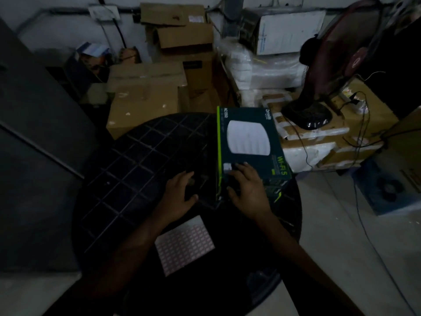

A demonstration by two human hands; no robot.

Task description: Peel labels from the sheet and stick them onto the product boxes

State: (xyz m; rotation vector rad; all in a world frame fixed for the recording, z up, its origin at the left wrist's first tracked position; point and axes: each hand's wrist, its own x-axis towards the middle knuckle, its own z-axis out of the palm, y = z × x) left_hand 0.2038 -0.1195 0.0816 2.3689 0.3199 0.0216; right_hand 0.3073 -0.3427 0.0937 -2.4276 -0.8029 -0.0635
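Nearest the camera, on the dark round table (127, 169), a label sheet (184, 245) is laid flat, its rows of small pinkish labels facing up; it is touched by neither hand and lies between the two forearms, just short of the left wrist. Beyond the sheet, the left hand (177, 192) is held low over the table's gridded surface with its fingers (188, 176) spread apart and curled loosely; nothing is seen gripped in it, though the dim light hides whether the fingertips touch the table. Just to its right, the right hand (247, 190) is placed on the near corner of a dark green product box (248, 137). Its fingers (239, 168) are spread and pressed flat on the box's top face, beside a small white label (227, 167) that sits at the tip of the forefinger, while the thumb is hooked down over the near side of the box. The box stands at the right edge of the table, printed with a white round device and yellow-green lettering, with a bright green strip along its left edge. Farther back, brown cardboard cartons (145, 96) are stacked against the wall. To the right, a standing fan (337, 65) is seen on a taped carton, cables trailing from it.
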